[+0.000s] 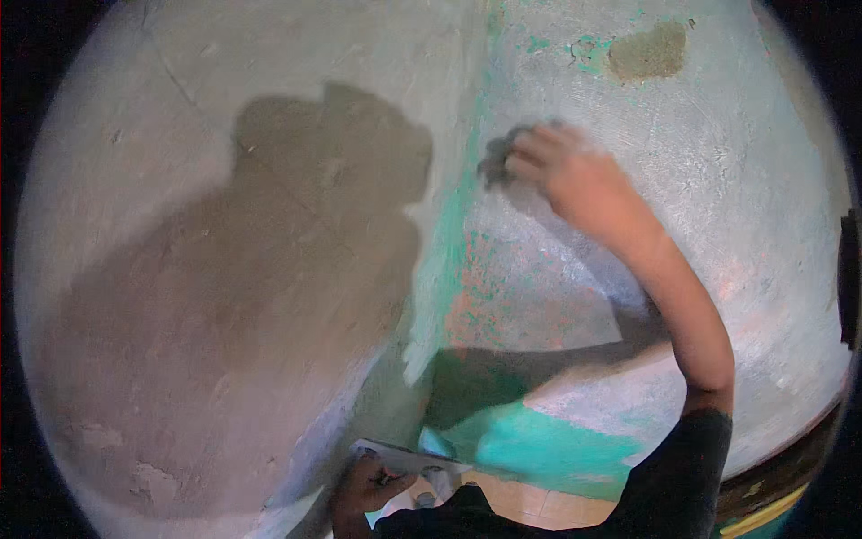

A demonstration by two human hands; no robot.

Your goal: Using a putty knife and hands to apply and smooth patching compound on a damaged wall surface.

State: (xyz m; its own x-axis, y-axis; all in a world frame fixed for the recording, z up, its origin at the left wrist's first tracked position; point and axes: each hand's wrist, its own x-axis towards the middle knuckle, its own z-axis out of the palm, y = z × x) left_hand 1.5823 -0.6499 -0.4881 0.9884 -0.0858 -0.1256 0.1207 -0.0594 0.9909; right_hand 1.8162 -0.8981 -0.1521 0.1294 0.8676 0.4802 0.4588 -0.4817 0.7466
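My right hand [579, 180] is raised against the right-hand wall [718, 242], which is patchy with pale filler, green paint and bare spots. Motion smears its fingers, which look bent toward the wall, with a dark shadow beside the tips. Whether they hold anything is hidden. Low in front of my body, my left hand [368, 485] grips a thin flat grey board [409, 455] by its left end, the thumb showing at the edge. Part of that board lies out of sight behind my dark clothing.
The left wall [153, 225] meets the right one in a corner streaked green [453, 225]. My large shadow falls across it. Below are pale floor tiles [539, 505]. A dark object [848, 278] stands at the right rim, above a yellow strip [763, 516].
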